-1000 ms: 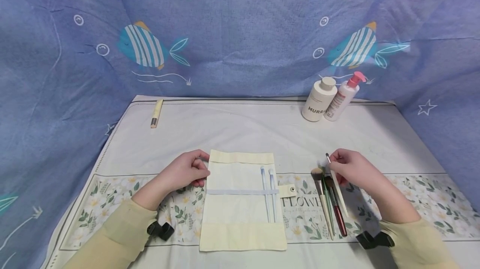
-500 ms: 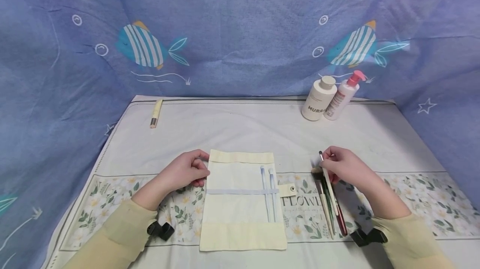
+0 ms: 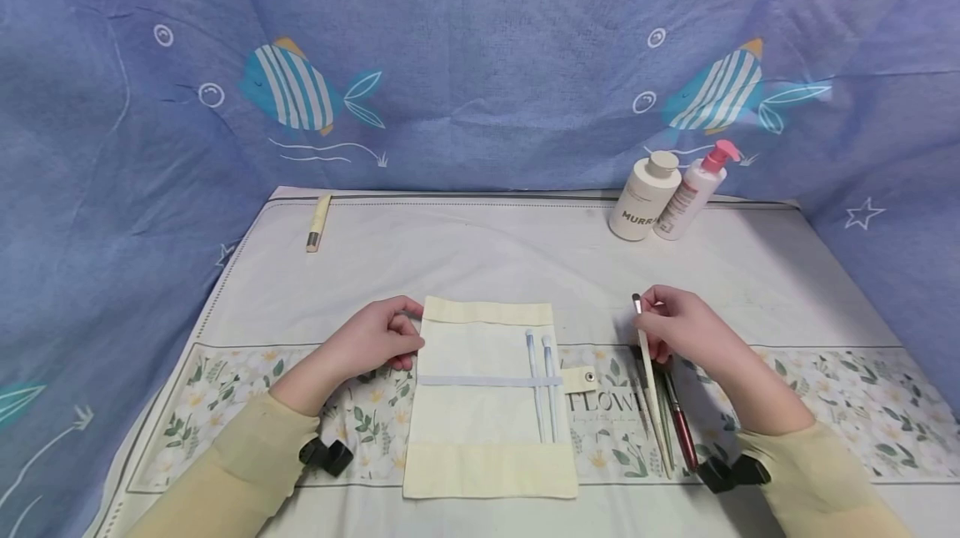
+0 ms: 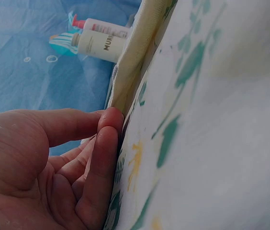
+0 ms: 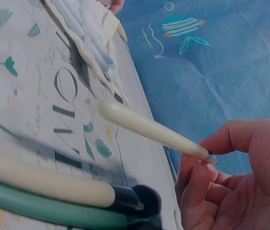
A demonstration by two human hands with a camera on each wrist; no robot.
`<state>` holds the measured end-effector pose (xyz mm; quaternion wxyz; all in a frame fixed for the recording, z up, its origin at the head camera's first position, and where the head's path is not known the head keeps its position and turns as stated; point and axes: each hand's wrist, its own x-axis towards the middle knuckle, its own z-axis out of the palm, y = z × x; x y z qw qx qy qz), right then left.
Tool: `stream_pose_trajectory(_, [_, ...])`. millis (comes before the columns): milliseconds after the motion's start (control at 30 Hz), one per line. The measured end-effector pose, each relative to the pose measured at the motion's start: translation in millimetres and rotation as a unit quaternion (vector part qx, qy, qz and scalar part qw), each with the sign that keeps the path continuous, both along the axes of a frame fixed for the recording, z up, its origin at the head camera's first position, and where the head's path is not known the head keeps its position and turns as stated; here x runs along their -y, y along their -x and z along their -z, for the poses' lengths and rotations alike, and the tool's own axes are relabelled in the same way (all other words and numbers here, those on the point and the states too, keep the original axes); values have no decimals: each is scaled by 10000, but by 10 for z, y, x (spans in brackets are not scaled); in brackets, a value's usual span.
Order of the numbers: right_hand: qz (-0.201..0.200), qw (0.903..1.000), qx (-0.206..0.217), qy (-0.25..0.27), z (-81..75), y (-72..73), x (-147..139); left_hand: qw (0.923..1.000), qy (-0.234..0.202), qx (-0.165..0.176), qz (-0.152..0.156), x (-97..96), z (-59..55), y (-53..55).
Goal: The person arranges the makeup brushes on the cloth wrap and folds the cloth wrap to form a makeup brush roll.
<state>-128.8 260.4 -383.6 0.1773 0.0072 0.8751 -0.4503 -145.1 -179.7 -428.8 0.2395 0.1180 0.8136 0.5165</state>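
Note:
A cream fabric brush roll (image 3: pixel 480 417) lies unfolded in the middle of the head view. Two pale blue makeup brushes (image 3: pixel 536 400) sit under its grey elastic band on the right. At the roll's upper left edge my left hand (image 3: pixel 378 336) pinches the cloth between thumb and forefinger. My right hand (image 3: pixel 678 325) holds a makeup brush with a cream handle (image 5: pixel 147 130) by its upper end, lifted off the table. Beneath it lie a red-handled brush (image 3: pixel 682 434), a green-handled brush (image 5: pixel 53 203) and another cream-handled brush (image 5: pixel 44 175), partly hidden in the head view.
A white bottle (image 3: pixel 645 198) and a pump bottle with a pink top (image 3: pixel 692 200) stand at the back right. A cream tube (image 3: pixel 318 223) lies at the back left. Blue fish-print cloth (image 3: pixel 480 62) hangs behind the table.
My right hand has moved left with the cream-handled brush, away from the red-handled one and over the other brushes. The left hand stays at the roll's edge.

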Motion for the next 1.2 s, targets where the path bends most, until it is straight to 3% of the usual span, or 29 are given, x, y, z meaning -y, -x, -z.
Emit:
stream_pose_trajectory(400, [41,9987,-192,471,47,58,150,10000,-24,38,21,8,19,0])
stream_pose_trajectory(1200, [38,9940,88,1092,81,170,454,10000,20,11,31,7,24,17])
